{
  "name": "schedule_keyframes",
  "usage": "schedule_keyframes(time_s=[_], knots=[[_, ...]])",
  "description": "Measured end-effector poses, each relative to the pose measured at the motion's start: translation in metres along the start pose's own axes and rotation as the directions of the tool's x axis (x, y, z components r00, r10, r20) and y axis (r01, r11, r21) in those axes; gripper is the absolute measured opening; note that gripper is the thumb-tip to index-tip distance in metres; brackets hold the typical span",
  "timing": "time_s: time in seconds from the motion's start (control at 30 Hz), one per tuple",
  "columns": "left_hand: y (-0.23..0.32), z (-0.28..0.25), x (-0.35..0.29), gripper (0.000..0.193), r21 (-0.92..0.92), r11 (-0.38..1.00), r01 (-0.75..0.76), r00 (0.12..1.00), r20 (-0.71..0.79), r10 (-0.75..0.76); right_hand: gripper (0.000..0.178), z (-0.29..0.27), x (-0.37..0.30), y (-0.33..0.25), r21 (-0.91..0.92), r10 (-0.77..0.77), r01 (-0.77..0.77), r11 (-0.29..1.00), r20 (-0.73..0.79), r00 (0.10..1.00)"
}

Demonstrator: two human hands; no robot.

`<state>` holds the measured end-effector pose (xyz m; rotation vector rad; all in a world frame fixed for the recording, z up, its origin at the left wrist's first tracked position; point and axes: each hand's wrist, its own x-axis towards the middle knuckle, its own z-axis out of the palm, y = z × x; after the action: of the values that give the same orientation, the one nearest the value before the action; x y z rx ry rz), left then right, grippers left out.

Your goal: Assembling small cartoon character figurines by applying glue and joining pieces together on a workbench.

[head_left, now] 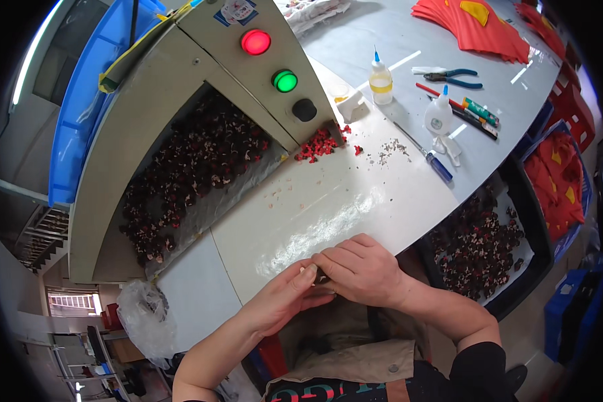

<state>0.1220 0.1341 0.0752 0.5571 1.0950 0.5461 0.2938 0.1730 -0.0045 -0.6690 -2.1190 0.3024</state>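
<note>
There is only one view, from a camera worn on the person's head. It looks steeply down and a little forward over the white worktable (328, 201), from close range. The left hand (285, 298) and right hand (362, 268) meet at the near edge of the table, low in the middle of the picture, and the forearms enter from the lower edge. The lens is a wide fisheye, so the far edge of the table and the grey machine housing (147, 107) at the upper left bend toward the dark round rim. No second view shares the scene.
</note>
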Motion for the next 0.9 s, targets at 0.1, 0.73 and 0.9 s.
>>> schedule_keyframes(time_s=[0.1, 0.73, 0.9], knots=[[-0.004, 0.001, -0.009, 0.051, 0.013, 1.0, -0.018, 1.0, 0.006, 0.018, 0.038, -0.003, 0.001, -0.01, -0.012, -0.004, 0.004, 1.0, 0.0, 1.0], [-0.011, -0.019, -0.051, 0.051, 0.015, 1.0, -0.01, 1.0, 0.008, 0.009, 0.039, 0.004, 0.018, -0.057, 0.002, -0.014, 0.014, 1.0, -0.008, 1.0], [-0.016, -0.028, -0.051, 0.043, -0.01, 1.0, -0.002, 1.0, -0.005, 0.002, 0.039, 0.015, 0.018, -0.059, 0.017, -0.011, 0.01, 1.0, 0.007, 1.0]])
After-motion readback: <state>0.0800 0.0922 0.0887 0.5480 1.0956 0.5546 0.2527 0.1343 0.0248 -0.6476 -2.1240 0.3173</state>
